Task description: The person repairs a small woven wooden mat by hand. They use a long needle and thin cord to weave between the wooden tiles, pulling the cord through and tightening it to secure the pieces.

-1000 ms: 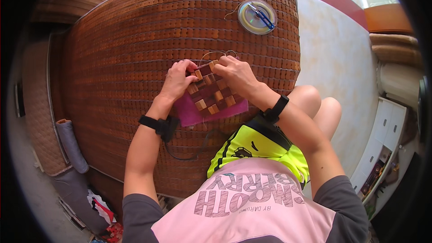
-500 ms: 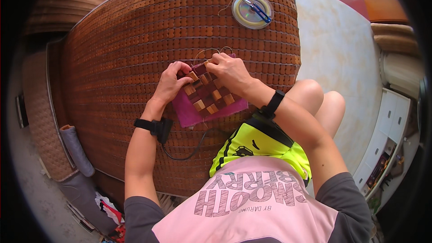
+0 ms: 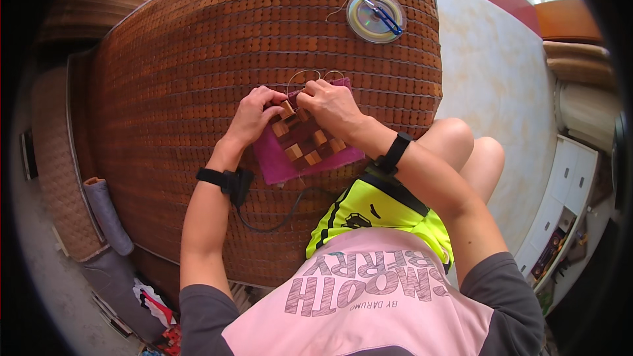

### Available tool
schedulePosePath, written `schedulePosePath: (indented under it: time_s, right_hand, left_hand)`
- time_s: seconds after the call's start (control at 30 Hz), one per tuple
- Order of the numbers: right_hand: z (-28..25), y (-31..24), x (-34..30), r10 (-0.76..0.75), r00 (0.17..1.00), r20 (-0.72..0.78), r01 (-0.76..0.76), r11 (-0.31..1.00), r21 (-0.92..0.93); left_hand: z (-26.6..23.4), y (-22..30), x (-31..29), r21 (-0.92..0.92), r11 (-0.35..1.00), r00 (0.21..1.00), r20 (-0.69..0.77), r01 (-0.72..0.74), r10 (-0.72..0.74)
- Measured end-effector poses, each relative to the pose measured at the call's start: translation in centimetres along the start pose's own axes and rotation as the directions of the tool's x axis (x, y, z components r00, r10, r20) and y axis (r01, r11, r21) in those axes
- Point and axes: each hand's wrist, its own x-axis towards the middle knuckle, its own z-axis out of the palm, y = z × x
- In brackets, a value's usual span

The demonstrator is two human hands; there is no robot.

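One brown tile mat (image 3: 191, 99); pale floor (image 3: 491, 72), white cabinet (image 3: 552, 196) rightward. Left hand (image 3: 252, 115) pinches checkered wood-block panel (image 3: 302, 137); right hand (image 3: 331, 105) closed, contents hidden.

Right hand (image 3: 330, 103) now closer to the left hand (image 3: 250, 116) than a second ago.

Checkered panel of tan and dark red-brown wooden blocks (image 3: 304, 137) lies in front of you, turned askew, far right part hidden under your grasp. Light tan block (image 3: 288, 109) at far left corner, in your pinch. Thin pale cord (image 3: 306, 70) arcs in loops beyond far edge. Magenta cloth (image 3: 276, 164) spread beneath panel.
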Motion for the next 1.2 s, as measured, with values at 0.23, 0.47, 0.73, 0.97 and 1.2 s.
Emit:
schedulePosePath:
  time_s: [0.23,0.47,0.73,0.97,1.2]
  right_hand:
    - [1.7,-0.8,0.8,0.032,0.999,-0.001,-0.032,0.999,0.005]
    - [1.2,-0.6,0.5,0.085,0.996,0.029,-0.088,0.986,0.139]
    - [1.5,-0.3,0.6,0.12,0.993,0.014,-0.12,0.966,0.229]
    - [1.0,-2.2,1.5,-0.122,0.99,-0.066,0.128,0.986,0.11]
    - [1.6,-4.6,3.1,-0.143,0.989,0.048,0.142,0.99,0.009]
  left_hand:
    - [0.2,-0.2,0.1,-0.071,0.997,0.999,-0.023,0.041,-0.043]
    - [-0.2,0.0,-3.0,-0.074,0.994,0.974,-0.203,0.087,-0.1]
    - [0.7,-0.2,-3.8,0.179,0.982,0.99,-0.111,-0.066,0.087]
    - [0.2,0.6,-4.1,0.091,0.996,0.992,-0.122,0.026,-0.015]
    - [-0.2,0.7,-6.5,-0.068,0.996,0.96,-0.268,0.057,-0.073]
